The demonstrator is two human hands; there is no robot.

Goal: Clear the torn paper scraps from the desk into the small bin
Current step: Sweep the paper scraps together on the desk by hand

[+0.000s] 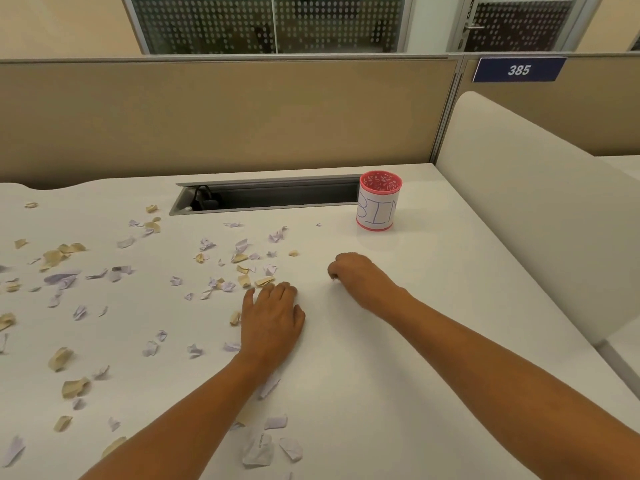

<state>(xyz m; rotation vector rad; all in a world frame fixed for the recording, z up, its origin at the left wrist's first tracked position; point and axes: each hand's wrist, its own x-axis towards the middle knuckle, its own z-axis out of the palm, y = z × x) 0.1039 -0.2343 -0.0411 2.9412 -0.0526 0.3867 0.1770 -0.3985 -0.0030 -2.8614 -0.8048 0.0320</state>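
While the left hand [272, 317] lay flat on the white surface [415, 341], fingers released and touching a tan scrap [265, 281], the right hand [356, 275] curled its fingers down; whether they pinched anything could not be told. Torn paper scraps [104, 271] littered the left and middle, with the small bin [379, 202] upright beyond the right hand
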